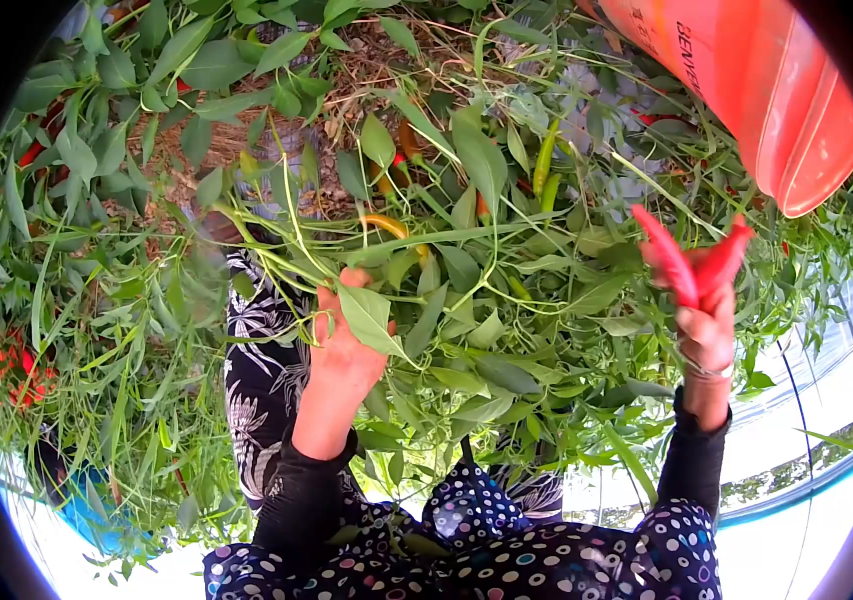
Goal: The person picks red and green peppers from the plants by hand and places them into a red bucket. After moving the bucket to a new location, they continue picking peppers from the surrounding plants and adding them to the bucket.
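Observation:
My right hand is closed around red chili peppers, whose tips stick up past the fingers; the hand is slightly blurred. Among the green stems, my left hand grips a chili plant branch, its fingers partly covered by a leaf. Just above that hand hangs an orange-yellow chili pepper. Farther right, a yellow-green chili pepper grows on the plant.
A red plastic container with dark lettering leans in at the upper right. Dense chili foliage surrounds both hands, with a red cluster at the left. My patterned trouser leg is among the plants. Something blue lies at lower left.

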Demonstrator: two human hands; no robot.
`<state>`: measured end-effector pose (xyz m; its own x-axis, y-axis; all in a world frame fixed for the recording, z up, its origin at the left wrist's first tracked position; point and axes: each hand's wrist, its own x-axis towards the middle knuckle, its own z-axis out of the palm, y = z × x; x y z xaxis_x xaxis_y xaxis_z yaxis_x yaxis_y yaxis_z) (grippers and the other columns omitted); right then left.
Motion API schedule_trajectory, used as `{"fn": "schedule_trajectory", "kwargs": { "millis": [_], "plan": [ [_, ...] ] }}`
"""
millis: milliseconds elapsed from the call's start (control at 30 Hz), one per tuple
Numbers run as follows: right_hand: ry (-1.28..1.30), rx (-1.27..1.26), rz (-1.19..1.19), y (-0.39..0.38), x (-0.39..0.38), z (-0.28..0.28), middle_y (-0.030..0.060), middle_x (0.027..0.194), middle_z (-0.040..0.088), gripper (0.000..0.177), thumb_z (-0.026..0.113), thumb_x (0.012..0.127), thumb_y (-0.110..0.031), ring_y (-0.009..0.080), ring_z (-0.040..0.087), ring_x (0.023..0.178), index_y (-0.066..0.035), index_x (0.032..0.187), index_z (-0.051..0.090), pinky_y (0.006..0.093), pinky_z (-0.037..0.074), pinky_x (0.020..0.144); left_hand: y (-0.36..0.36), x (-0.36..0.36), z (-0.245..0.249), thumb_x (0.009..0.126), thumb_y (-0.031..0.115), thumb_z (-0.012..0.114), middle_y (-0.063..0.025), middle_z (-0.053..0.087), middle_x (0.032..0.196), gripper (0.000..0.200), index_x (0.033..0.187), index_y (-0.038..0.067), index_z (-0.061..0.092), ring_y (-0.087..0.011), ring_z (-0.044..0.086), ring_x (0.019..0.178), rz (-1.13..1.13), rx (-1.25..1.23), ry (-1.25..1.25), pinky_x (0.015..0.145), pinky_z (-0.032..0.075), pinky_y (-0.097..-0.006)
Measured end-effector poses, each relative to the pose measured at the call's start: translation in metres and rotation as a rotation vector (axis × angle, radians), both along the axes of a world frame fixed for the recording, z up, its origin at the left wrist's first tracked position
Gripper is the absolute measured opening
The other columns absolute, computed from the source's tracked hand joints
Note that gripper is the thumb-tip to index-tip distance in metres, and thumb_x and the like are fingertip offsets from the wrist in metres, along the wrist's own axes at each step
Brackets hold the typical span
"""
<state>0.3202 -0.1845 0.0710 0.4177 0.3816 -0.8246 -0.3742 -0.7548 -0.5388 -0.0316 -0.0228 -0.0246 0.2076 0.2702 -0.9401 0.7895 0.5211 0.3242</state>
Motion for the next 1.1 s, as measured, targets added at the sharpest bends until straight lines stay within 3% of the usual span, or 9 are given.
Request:
{"fn": "schedule_trajectory", "kwargs": {
  "millis": [100, 233, 367, 433, 467, 633, 733, 967, 1100],
  "plan": [
    [-0.196, 0.350, -0.200, 0.030, 0.034, 0.053, 0.0122, 0.113, 0.050, 0.105, 0.075, 0.067, -0.023, 0.0371, 0.051, 0.109, -0.037, 0.140, 0.000, 0.0490, 0.043, 0.093, 0.028, 0.031, 0.023, 0.090, 0.042, 0.037, 0.0027, 0.049, 0.098, 0.031, 0.111, 0.020, 0.040, -0.0120, 0.046, 0.088, -0.458, 0.105, -0.023, 0.082, 0.037, -0.0324],
    [-0.363, 0.257, -0.387, 0.020, 0.140, 0.088, 0.0121, 0.119, 0.051, 0.058, 0.054, 0.088, -0.028, 0.0338, 0.041, 0.121, 0.000, 0.133, 0.029, 0.0421, 0.037, 0.099, 0.026, 0.020, 0.011, 0.089, 0.036, 0.038, 0.0021, 0.048, 0.102, 0.035, 0.118, 0.018, 0.033, -0.0133, 0.045, 0.092, -0.170, -0.240, -0.028, 0.084, 0.037, -0.0321],
    [-0.700, -0.162, -0.382, 0.020, 0.182, 0.088, 0.0132, 0.129, 0.047, 0.047, 0.050, 0.090, -0.020, 0.0251, 0.043, 0.121, -0.002, 0.131, 0.037, 0.0336, 0.038, 0.094, 0.021, 0.018, 0.008, 0.089, 0.034, 0.037, 0.0019, 0.047, 0.114, 0.037, 0.122, 0.017, 0.035, -0.0141, 0.044, 0.103, -0.681, -0.093, 0.098, 0.086, 0.037, -0.0313],
    [-1.089, -0.218, 0.012, 0.074, 0.131, 0.067, 0.0149, 0.124, 0.051, 0.042, 0.051, 0.089, -0.017, 0.0239, 0.048, 0.116, 0.000, 0.127, 0.043, 0.0321, 0.038, 0.094, -0.011, -0.028, -0.020, 0.088, 0.030, 0.040, 0.0021, 0.047, 0.122, 0.037, 0.123, 0.017, 0.039, -0.0134, 0.046, 0.108, -0.028, -0.122, -0.133, 0.086, 0.040, -0.0297],
    [-0.972, -0.041, 0.061, 0.093, 0.104, 0.055, 0.0161, 0.117, 0.056, 0.038, 0.049, 0.089, -0.014, 0.0230, 0.053, 0.109, 0.001, 0.123, 0.048, 0.0297, 0.040, 0.091, 0.003, 0.010, 0.002, 0.073, 0.001, 0.056, -0.0095, 0.048, 0.094, 0.031, 0.101, 0.009, 0.045, -0.0224, 0.052, 0.076, -0.235, 0.273, -0.051, 0.061, 0.047, -0.0312],
    [-1.332, 0.021, 0.348, 0.163, -0.010, -0.032, 0.0139, 0.102, 0.062, 0.037, 0.057, 0.081, -0.006, 0.0191, 0.059, 0.090, 0.004, 0.116, 0.051, 0.0284, 0.047, 0.077, 0.019, 0.021, 0.007, 0.069, 0.003, 0.059, -0.0123, 0.048, 0.090, 0.035, 0.101, 0.010, 0.045, -0.0263, 0.053, 0.075, -0.147, -0.001, -0.025, 0.062, 0.047, -0.0355],
    [-1.398, 0.105, 0.323, 0.183, -0.034, -0.025, 0.0170, 0.125, 0.047, 0.045, 0.051, 0.085, 0.000, 0.0212, 0.044, 0.116, 0.008, 0.126, 0.038, 0.0323, 0.032, 0.099, 0.020, 0.021, 0.009, 0.067, 0.004, 0.061, -0.0139, 0.048, 0.088, 0.038, 0.101, 0.010, 0.045, -0.0287, 0.054, 0.074, -0.075, -0.026, -0.040, 0.063, 0.046, -0.0381],
    [-0.376, 0.222, 0.362, 0.184, -0.151, -0.099, 0.0192, 0.089, 0.059, 0.032, 0.045, 0.070, 0.011, 0.0327, 0.059, 0.083, -0.001, 0.097, 0.058, 0.0350, 0.049, 0.075, 0.030, 0.029, 0.020, 0.065, 0.006, 0.062, -0.0182, 0.049, 0.087, 0.042, 0.103, 0.011, 0.044, -0.0357, 0.054, 0.075, -0.259, 0.123, -0.013, 0.069, 0.045, -0.0442],
    [-0.499, -0.120, 0.852, 0.157, -0.187, -0.235, 0.0196, 0.087, 0.062, 0.023, 0.051, 0.071, 0.002, 0.0339, 0.061, 0.083, 0.002, 0.092, 0.061, 0.0396, 0.050, 0.074, 0.026, 0.023, 0.014, 0.066, 0.010, 0.064, -0.0109, 0.049, 0.095, 0.037, 0.099, 0.012, 0.047, -0.0340, 0.051, 0.086, -0.593, 0.253, -0.049, 0.069, 0.046, -0.0431]
  ]
}}
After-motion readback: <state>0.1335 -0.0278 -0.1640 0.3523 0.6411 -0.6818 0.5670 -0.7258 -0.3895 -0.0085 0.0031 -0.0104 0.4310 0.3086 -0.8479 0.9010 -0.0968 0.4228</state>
